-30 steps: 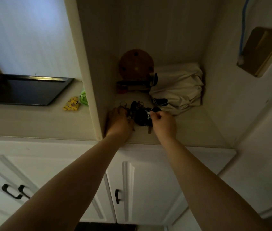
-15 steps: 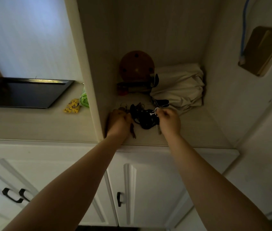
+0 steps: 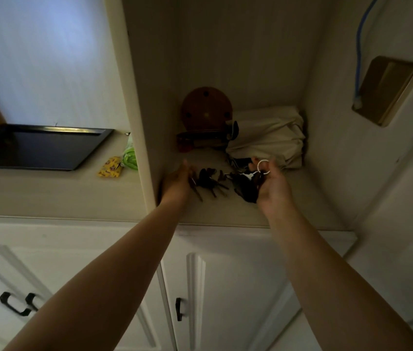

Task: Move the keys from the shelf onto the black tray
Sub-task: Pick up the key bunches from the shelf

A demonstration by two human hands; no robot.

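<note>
Both hands reach into the shelf niche at the centre of the frame. The left hand lies at the niche's left wall, fingers loosely curled around one end of a dark bunch of keys; several key blades fan out to the right of its palm, down toward the shelf board. Whether the fingers truly clamp the bunch or only cup it cannot be told in the dim light. The right hand, just right of centre, is closed around a second dark clump, perhaps a fob or pouch, with a white ring standing up between thumb and forefinger, pinched there. The two clumps sit close together between the hands, the keys to the left and the fob to the right; it is unclear whether they are joined. Behind them, at the back of the niche, a round brown disc leans upright against the wall, with a folded cream cloth beside it to the right. The black tray lies well apart at the left edge of the frame, on the counter beyond the niche's wall, with a small yellow packet and something green between the tray and the wall.
</note>
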